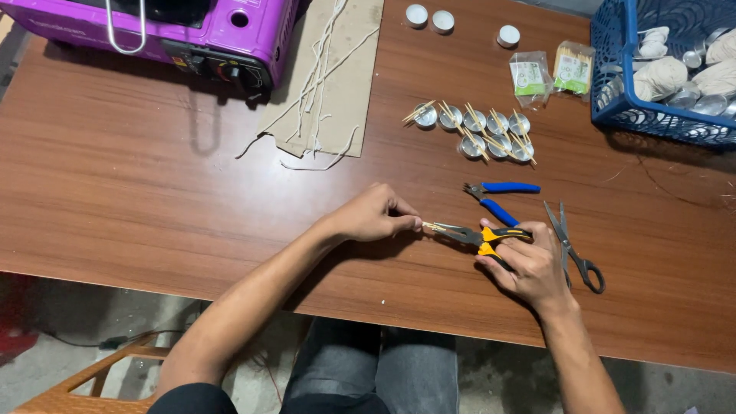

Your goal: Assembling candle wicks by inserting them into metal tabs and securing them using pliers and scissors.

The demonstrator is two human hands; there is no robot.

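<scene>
My right hand (529, 264) grips yellow-and-black pliers (479, 234), whose jaws point left and close on a small pale piece. My left hand (376, 215) pinches that same small piece (429, 225) between fingertips, just left of the jaws. Both hands rest low over the brown wooden table (153, 184). Blue-handled cutters (498, 196) lie just beyond the pliers. Grey scissors (573, 249) lie right of my right hand.
Several small metal cups with wooden sticks across them (479, 132) sit further back. White candles (431, 18), two small packets (552, 73), a blue basket (613, 92) of cups and string balls, cardboard with white wicks (330, 84) and a purple stove (169, 31) line the far side.
</scene>
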